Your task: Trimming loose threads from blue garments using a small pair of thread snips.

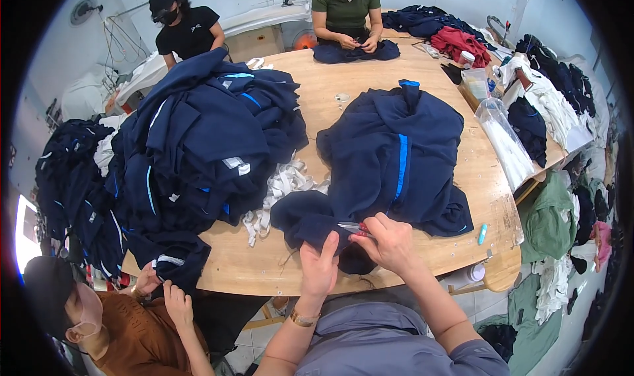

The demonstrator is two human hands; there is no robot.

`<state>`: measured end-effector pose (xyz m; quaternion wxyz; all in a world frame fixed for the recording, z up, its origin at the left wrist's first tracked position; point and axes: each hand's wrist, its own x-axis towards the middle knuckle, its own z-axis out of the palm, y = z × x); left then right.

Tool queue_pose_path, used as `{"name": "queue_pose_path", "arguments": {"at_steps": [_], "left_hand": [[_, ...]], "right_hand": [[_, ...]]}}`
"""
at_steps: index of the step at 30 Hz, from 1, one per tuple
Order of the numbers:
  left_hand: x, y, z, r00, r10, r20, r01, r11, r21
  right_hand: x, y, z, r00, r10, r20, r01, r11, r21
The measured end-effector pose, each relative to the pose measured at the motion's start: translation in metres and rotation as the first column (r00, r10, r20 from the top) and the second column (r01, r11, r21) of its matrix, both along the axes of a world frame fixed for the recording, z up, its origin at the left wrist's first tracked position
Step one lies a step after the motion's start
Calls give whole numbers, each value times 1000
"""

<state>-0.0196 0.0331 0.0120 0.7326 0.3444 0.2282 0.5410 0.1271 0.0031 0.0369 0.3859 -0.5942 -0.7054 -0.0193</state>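
A navy garment [428, 154] with a bright blue stripe lies spread in front of me, one dark part of it reaching toward my hands. My left hand [319, 268] grips the near edge of that part, thumb up on the cloth. In my right hand [388, 242] are small thread snips [350, 226] with pale blades and a red handle. Their blades point left, just above the dark fabric and close to my left thumb. I cannot make out whether a thread is between the blades.
To the left rises a large heap of navy garments [205, 121]; white elastic strips [284, 188] lie beside it. A light blue marker [482, 234] rests near the table's right edge [505, 211]. One co-worker [132, 330] sits close on my left; two more work across the table.
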Motion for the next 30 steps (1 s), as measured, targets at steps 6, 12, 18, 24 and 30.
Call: {"name": "queue_pose_path", "arguments": {"at_steps": [6, 12, 18, 24, 30], "left_hand": [[-1, 1, 5, 1000, -19, 21, 18, 999, 32], [-5, 3, 3, 998, -31, 53, 32, 999, -17], [-4, -1, 1, 996, -51, 70, 53, 998, -24], [-4, 0, 17, 988, -90, 122, 103, 989, -108], [-2, -2, 8, 988, -79, 129, 103, 977, -185]], "right_hand": [[4, -1, -6, 1000, -16, 3, 16, 1000, 13], [4, -4, -7, 999, -6, 35, 6, 1000, 8], [3, -2, -2, 999, 18, 32, -18, 1000, 2], [0, -3, -7, 860, 17, -509, -44, 998, -40], [-21, 1, 5, 675, -52, -736, -137, 971, -194]]}}
